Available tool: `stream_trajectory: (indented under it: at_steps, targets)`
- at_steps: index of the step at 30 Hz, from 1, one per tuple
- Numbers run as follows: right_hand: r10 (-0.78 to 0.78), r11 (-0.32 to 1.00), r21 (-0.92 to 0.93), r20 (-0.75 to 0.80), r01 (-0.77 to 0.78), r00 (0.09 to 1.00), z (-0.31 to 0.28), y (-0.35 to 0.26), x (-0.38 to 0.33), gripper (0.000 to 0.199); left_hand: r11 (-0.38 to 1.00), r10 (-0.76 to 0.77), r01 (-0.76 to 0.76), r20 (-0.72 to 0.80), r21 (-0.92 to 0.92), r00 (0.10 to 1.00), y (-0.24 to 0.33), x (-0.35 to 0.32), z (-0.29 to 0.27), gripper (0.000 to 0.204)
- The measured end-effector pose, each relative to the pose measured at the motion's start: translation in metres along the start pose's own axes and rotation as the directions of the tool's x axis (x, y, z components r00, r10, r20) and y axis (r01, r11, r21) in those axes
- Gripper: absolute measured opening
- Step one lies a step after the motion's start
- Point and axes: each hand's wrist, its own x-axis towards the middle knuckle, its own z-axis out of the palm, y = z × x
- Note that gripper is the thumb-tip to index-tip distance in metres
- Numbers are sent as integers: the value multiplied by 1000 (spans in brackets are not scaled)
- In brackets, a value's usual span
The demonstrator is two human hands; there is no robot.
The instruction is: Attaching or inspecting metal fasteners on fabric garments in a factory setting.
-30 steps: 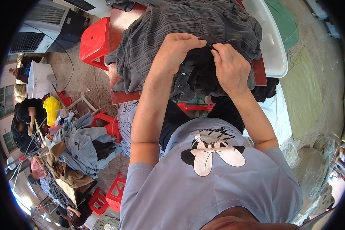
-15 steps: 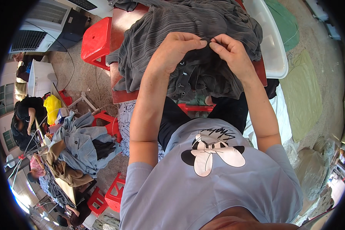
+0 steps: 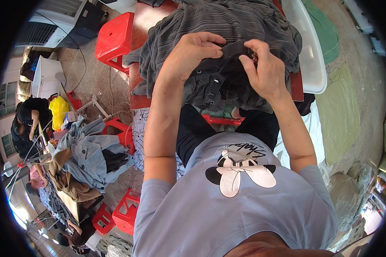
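Observation:
A heap of dark grey ribbed garments covers the red table in front of me. Just above its near part, a short strip of dark grey fabric is stretched between my hands. My left hand pinches the strip's left end between thumb and fingers. At the right end, the index finger of my right hand lies on the strip, thumb below it and the other fingers curled in. Beneath my hands hangs a darker part of the garment with small metal eyelets or buckles.
The red tabletop shows at the left. A white plastic tub stands against its right side, and a red stool at its left. Further left, blue and brown garments lie piled near other people. Green sheets cover floor at right.
My hands have moved apart from a near fingertip meeting, and the fabric strip now shows stretched between them. My right hand has turned, its back more toward me. The whole view has shifted slightly.

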Motion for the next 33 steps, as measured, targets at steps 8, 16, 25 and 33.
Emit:
stream_trajectory:
  at_steps: [8, 16, 25, 33]
  targets:
    - [-199, 963, -170, 64, 207, 978, -4, -10, 1, 23, 1000, 24, -24, 61, -13, 998, -1, -3, 0, 42]
    - [-5, 992, 129, 9, 4, 1000, -2, -21, -4, 23, 986, 101, -103, -21, -128, 995, -8, -7, 10, 42]
    - [39, 998, 48, -28, -38, 999, 10, -22, 0, 18, 984, 175, -176, -160, 7, 972, -7, -13, 29, 43]
    - [68, 997, -45, -25, -69, 997, 13, -15, 1, 15, 975, 216, -224, -261, 0, 941, -16, -12, 36, 39]
